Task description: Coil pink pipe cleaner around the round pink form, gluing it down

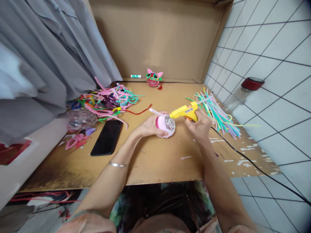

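Near the middle of the wooden table, my left hand (pixel 151 126) is closed around a small round craft piece (pixel 162 125), wrapped in pale pink pipe cleaner with a deeper pink band at its left. A loose pale end (pixel 155 112) of the pipe cleaner sticks out to the upper left. My right hand (pixel 200 124) grips a yellow glue gun (pixel 184 111) by its handle. The gun's metal nozzle points left and meets the top of the craft piece; whether they touch is hard to tell. A clear glue stick shows at the gun's back.
Tangled pipe cleaners (pixel 109 98) and a black phone (pixel 106 137) lie left. More pipe cleaners (pixel 218 113) spread at right, near a red-lidded jar (pixel 244 92). A cat-like figure (pixel 153 78) and a glue tube (pixel 135 76) stand behind. A black cord (pixel 243 154) runs right.
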`<state>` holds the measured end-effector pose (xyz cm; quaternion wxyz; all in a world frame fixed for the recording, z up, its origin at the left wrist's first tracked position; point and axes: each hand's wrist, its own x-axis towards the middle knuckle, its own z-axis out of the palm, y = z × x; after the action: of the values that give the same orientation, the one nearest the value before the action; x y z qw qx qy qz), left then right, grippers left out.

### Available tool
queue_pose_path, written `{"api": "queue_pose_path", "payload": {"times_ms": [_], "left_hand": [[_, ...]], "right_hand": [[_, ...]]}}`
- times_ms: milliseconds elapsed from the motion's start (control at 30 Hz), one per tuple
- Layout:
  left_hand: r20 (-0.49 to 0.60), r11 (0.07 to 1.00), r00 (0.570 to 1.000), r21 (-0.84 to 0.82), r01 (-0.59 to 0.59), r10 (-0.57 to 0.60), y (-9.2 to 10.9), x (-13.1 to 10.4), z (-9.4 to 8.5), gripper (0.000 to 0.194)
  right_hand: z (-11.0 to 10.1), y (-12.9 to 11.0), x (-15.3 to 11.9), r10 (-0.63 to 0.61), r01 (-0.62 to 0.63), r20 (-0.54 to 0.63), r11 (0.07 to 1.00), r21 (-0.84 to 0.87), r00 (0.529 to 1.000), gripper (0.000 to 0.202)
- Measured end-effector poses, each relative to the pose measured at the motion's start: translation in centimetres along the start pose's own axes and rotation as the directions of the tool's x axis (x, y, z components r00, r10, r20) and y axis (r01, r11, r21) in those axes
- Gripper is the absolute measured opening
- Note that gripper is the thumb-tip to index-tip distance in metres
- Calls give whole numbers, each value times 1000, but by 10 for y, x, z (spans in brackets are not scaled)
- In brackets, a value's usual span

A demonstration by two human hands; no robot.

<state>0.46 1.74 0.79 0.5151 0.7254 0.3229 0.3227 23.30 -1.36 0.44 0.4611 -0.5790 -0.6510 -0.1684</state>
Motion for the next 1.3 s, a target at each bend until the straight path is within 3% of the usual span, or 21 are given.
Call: {"api": "queue_pose_path", "payload": {"times_ms": [567, 1300], "left_hand": [[0, 1000, 1000, 20, -7, 7, -3, 1, -2, 73], [-7, 1000, 1000, 4, 16, -16, 0, 0, -1, 76]], "right_hand": [[4, 4, -2, -5, 3, -27, 998, -59, 1000, 8], [2, 4, 0, 7, -7, -4, 1000, 7, 1000, 11]]}}
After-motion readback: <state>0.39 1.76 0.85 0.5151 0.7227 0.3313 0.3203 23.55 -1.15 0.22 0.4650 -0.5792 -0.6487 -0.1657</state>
